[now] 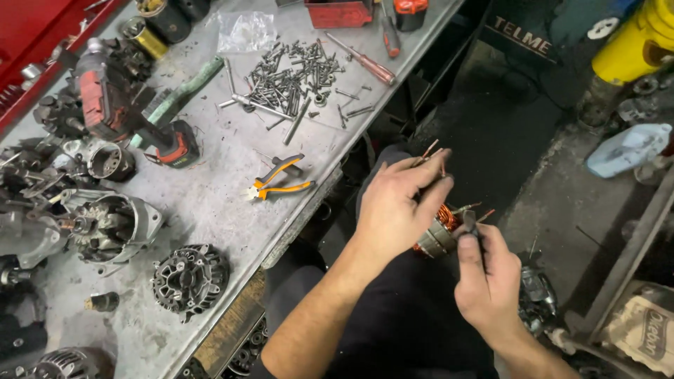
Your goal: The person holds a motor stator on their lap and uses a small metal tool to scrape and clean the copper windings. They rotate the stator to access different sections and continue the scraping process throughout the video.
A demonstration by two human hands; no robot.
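Note:
A round metal stator with copper windings [440, 230] sits between my two hands, off the bench edge and above my dark trousers. My left hand [399, 205] lies over the stator and pinches several copper wire ends [432, 151] that stick up from its fingertips. My right hand [488, 277] is just below and to the right, its thumb and fingers closed on a wire end [469, 219] at the stator's rim. Most of the stator is hidden behind my left hand.
A grey metal bench [217, 203] at left carries orange-handled pliers [279, 181], a pile of screws and bolts [291, 77], a red cordless driver [126, 116], screwdrivers [361, 62] and several alternator housings [189, 279]. Yellow cylinder [635, 42] and plastic jug [628, 149] stand on the floor at right.

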